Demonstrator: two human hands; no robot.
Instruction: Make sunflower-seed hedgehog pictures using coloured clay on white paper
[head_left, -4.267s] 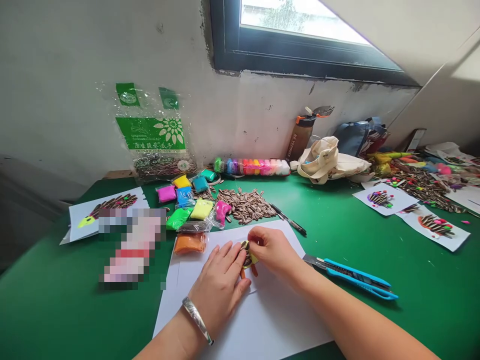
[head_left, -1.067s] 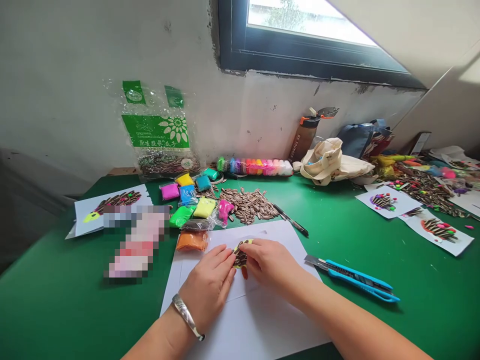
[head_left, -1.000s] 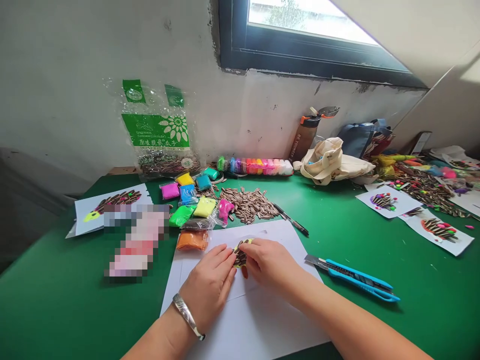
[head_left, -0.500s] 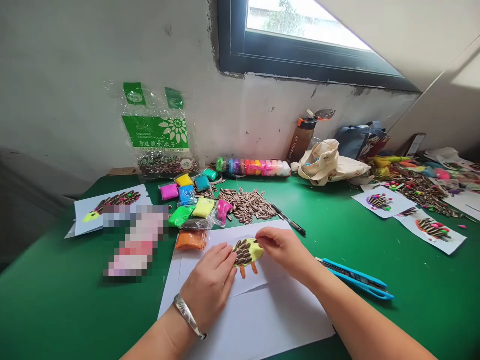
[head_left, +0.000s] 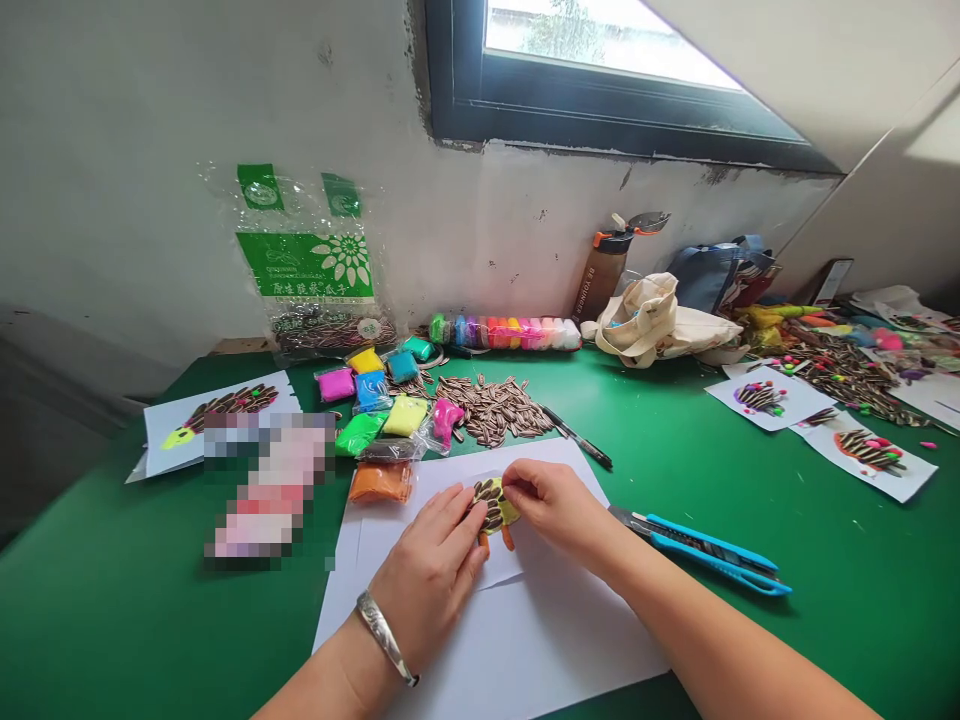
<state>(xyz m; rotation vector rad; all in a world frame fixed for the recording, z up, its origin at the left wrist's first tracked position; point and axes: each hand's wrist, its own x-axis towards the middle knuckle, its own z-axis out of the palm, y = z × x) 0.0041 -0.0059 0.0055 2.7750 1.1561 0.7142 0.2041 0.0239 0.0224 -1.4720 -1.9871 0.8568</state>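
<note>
A yellow clay animal shape [head_left: 513, 508] with orange legs lies on white paper [head_left: 555, 640], its body partly covered with rows of sunflower seeds [head_left: 491, 503]. My left hand [head_left: 431, 555], a silver bangle at its wrist, lies flat with fingers stretched out, the fingertips at the left side of the seeded shape. Over the shape's right end, my right hand [head_left: 551, 505] pinches thumb and finger together on a sunflower seed, which the fingers now mostly hide. The fingers also cover part of the yellow clay.
Beyond the paper are packets of coloured clay [head_left: 406, 415], a seed pile [head_left: 491, 408] and a black pen [head_left: 577, 438]. A blue cutter [head_left: 712, 550] lies right of my forearm. Finished seed pictures [head_left: 874, 455] lie farther right. A bottle [head_left: 604, 275] stands by the wall.
My right hand has moved slightly left, farther over the yellow shape, and now hides more of it. My left hand has shifted a little to the right, still flat on the paper.
</note>
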